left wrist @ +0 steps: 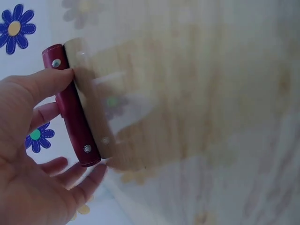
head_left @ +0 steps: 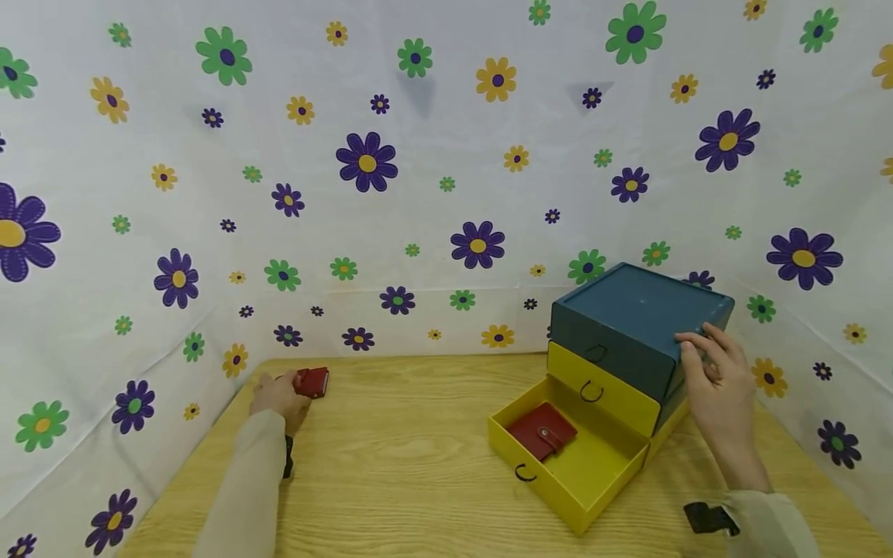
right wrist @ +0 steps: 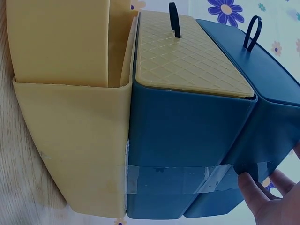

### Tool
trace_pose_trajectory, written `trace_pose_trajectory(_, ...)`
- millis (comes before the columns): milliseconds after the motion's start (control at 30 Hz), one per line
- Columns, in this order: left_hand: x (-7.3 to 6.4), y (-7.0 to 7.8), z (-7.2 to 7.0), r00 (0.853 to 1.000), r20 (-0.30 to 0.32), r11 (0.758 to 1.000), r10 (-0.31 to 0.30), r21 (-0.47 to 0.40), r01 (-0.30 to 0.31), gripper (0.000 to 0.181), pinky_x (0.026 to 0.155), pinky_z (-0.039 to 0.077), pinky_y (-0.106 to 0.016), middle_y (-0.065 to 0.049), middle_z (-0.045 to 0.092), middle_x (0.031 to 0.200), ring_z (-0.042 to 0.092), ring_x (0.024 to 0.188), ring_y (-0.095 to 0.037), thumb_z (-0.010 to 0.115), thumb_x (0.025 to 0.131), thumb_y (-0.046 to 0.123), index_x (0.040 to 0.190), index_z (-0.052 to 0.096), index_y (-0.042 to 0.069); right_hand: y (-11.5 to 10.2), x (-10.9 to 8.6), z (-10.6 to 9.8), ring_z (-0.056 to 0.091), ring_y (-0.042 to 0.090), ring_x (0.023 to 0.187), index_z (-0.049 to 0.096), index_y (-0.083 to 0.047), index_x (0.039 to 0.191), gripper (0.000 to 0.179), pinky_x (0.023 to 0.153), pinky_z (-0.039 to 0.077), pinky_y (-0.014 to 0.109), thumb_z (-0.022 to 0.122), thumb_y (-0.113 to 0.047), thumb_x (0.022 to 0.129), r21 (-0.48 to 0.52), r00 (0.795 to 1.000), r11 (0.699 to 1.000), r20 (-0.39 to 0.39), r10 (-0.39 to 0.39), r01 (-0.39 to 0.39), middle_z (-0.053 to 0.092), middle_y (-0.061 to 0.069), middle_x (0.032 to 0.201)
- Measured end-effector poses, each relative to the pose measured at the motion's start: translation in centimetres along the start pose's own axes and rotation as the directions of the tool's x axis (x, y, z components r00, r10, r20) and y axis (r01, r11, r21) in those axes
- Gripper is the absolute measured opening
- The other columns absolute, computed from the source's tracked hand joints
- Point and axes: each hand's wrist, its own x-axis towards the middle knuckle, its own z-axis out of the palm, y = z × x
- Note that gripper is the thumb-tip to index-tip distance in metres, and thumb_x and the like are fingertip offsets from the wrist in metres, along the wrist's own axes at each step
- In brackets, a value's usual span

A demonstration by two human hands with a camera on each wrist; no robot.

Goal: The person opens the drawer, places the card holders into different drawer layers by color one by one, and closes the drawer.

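At the far left of the table, my left hand holds a small red leather wallet. The left wrist view shows the thumb on the wallet's riveted spine, with other fingers behind and below it. My right hand touches the right side of a small drawer unit, fingertips at its blue top edge. In the right wrist view the thumb lies against the unit's blue side, beside clear tape. The bottom yellow drawer is pulled out. Inside it lies another red wallet with a snap strap.
The blue top drawer and the yellow middle drawer are closed, each with a black loop handle. A wooden table carries everything. Flower-print sheeting hangs behind and along both sides.
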Motion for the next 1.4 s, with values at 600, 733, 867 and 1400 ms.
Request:
trace_pose_trajectory(600, 0.1, -0.4, -0.5, 0.996, 0.085, 0.998, -0.027, 0.061, 0.022, 0.041, 0.073, 0.040, -0.048, -0.030, 0.059, 0.112, 0.044, 0.092, -0.044, 0.067, 0.081, 0.036, 0.103, 0.053, 0.005, 0.0, 0.1, 0.1, 0.040, 0.025, 0.139, 0.067, -0.004, 0.120, 0.035, 0.106, 0.041, 0.053, 0.050, -0.028, 0.103, 0.012, 1.000, 1.000, -0.011, -0.006, 0.007, 0.043, 0.001, 0.150)
trace_pose_trajectory(733, -0.7, 0.1, -0.7, 0.998, 0.049, 0.992, -0.030, 0.121, 0.024, 0.049, 0.077, 0.042, -0.057, -0.035, 0.056, 0.115, 0.045, 0.098, -0.051, 0.067, 0.083, 0.043, 0.109, 0.055, 0.004, 0.1, 0.2, 0.1, 0.038, 0.026, 0.141, 0.067, -0.004, 0.121, 0.035, 0.107, 0.040, 0.054, 0.049, -0.028, 0.103, 0.027, 1.000, 1.000, -0.003, 0.002, -0.002, 0.042, 0.001, 0.152)
trace_pose_trajectory(867, -1.2, -0.2, -0.6, 1.000, 0.027, 0.992, -0.004, 0.125, 0.001, 0.064, 0.078, 0.044, -0.057, -0.036, 0.055, 0.118, 0.049, 0.100, -0.051, 0.069, 0.083, 0.046, 0.124, 0.051, 0.000, 0.2, 0.1, 0.1, 0.037, 0.027, 0.141, 0.066, -0.004, 0.122, 0.035, 0.108, 0.039, 0.054, 0.048, -0.027, 0.103, 0.030, 1.000, 1.000, -0.002, 0.008, -0.008, 0.041, 0.000, 0.152)
trace_pose_trajectory(1400, -1.2, -1.0, 0.3, 0.999, -0.032, 0.999, 0.041, 0.028, -0.040, 0.060, 0.081, 0.046, -0.051, -0.029, 0.061, 0.112, 0.056, 0.090, -0.038, 0.076, 0.080, 0.032, 0.120, 0.048, -0.003, 0.1, -0.1, 0.2, 0.037, 0.028, 0.141, 0.066, -0.002, 0.122, 0.035, 0.108, 0.039, 0.055, 0.048, -0.026, 0.103, 0.030, 1.000, 1.000, -0.009, 0.009, -0.009, 0.041, 0.002, 0.152)
